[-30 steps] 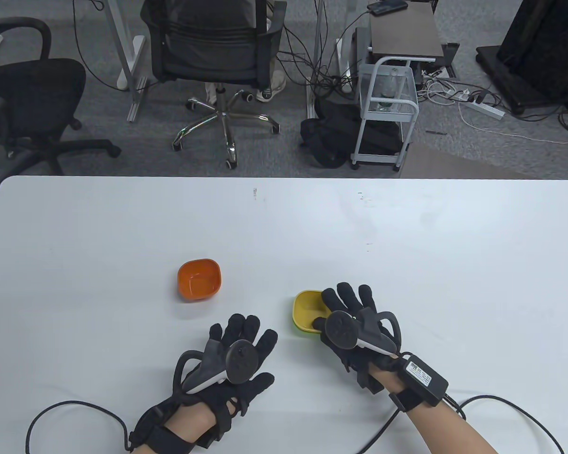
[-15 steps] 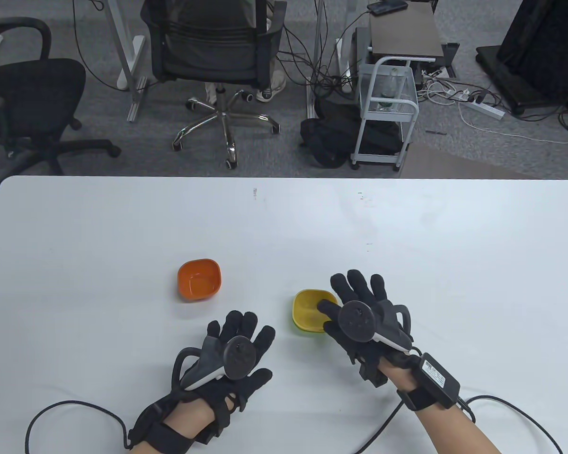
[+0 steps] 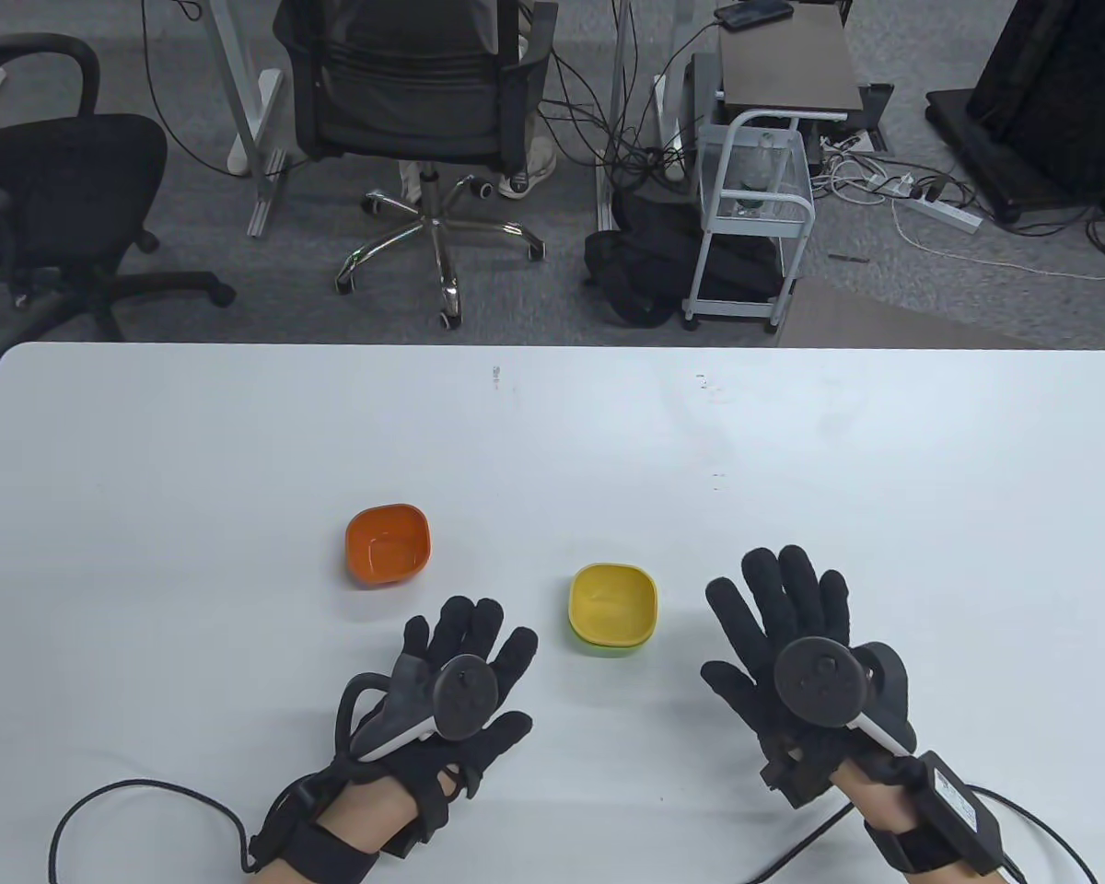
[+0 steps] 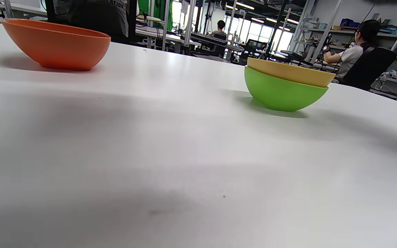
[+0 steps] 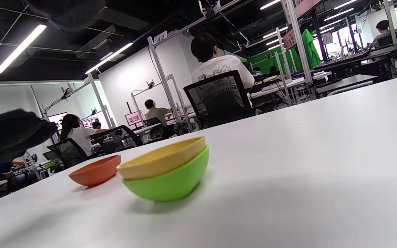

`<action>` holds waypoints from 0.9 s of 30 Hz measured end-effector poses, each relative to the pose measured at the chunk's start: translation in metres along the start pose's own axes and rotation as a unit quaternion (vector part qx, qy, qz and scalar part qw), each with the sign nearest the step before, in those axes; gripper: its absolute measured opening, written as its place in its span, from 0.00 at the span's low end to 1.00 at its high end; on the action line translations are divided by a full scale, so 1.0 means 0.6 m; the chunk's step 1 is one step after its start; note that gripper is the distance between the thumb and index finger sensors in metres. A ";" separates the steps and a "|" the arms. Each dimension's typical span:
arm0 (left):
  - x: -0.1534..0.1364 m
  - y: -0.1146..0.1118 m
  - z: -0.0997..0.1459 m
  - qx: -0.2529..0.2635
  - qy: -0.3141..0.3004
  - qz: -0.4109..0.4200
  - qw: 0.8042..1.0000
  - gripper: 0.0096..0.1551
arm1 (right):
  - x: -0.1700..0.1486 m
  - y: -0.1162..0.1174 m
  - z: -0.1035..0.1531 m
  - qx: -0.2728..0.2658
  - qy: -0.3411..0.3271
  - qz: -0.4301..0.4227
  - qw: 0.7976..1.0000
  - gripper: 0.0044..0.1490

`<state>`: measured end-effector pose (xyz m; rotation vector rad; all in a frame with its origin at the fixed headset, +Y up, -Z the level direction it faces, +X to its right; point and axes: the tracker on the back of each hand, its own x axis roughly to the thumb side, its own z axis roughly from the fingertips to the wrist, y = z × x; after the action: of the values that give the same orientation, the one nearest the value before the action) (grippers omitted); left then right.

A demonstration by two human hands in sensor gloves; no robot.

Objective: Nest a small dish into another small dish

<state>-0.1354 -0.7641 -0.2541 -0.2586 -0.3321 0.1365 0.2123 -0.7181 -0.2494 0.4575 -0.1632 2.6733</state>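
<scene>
The small yellow plastic dish (image 3: 612, 603) sits inside the small green plastic dish (image 4: 281, 93), which stands on the white table (image 3: 792, 442). From the wrist views the yellow one lies seated low in the green one, its rim showing just above the green rim and running nearly level with it, so the pair looks properly nested. From above only a thin green edge shows at the stack's near side.

Neither hand touches the stack. The right hand (image 3: 796, 635) is off to the stack's right, near it but apart, palm down with the fingers spread wide and holding nothing. The left hand (image 3: 465, 677) is on the other side, nearer the person, also flat with its fingers splayed and nothing in them.

A small orange plastic dish (image 3: 389, 543) stands alone, apart from the stack to its left and a little farther away from the person.

As I judge it, the nesting named in the task is done for these two dishes. Whether the orange dish is meant to follow, I cannot tell.
</scene>
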 end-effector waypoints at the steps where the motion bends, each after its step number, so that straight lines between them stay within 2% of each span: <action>1: 0.000 -0.001 0.001 -0.002 0.001 0.002 1.000 0.47 | -0.003 0.004 0.007 0.006 0.002 -0.004 1.000 0.50; 3: 0.000 0.000 0.005 -0.002 0.001 0.005 1.000 0.47 | -0.002 0.008 0.013 0.042 0.007 -0.021 0.999 0.51; 5: -0.001 0.000 0.006 -0.001 0.003 0.005 1.000 0.47 | 0.004 0.012 0.013 0.028 -0.004 -0.013 1.000 0.52; 11: -0.002 -0.001 0.007 -0.005 0.005 0.002 1.000 0.47 | 0.017 0.019 0.015 0.046 -0.020 -0.008 0.999 0.52; 17: 0.001 -0.004 0.008 -0.011 -0.003 -0.002 1.000 0.47 | 0.017 0.019 0.013 0.049 -0.021 -0.021 0.998 0.52; 21: -0.006 0.001 0.004 -0.003 0.015 0.003 1.000 0.47 | 0.013 0.019 0.010 0.049 -0.011 -0.027 0.998 0.52; 25: -0.023 0.021 -0.023 0.011 0.047 -0.029 0.998 0.47 | 0.009 0.019 0.007 0.048 -0.004 -0.030 0.998 0.52; 27: -0.043 0.046 -0.051 0.029 0.067 -0.038 0.997 0.46 | 0.009 0.019 0.007 0.049 -0.002 -0.028 0.998 0.52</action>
<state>-0.1516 -0.7492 -0.2972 -0.1967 -0.2041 0.0531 0.2043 -0.7272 -0.2441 0.4900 -0.0188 2.6342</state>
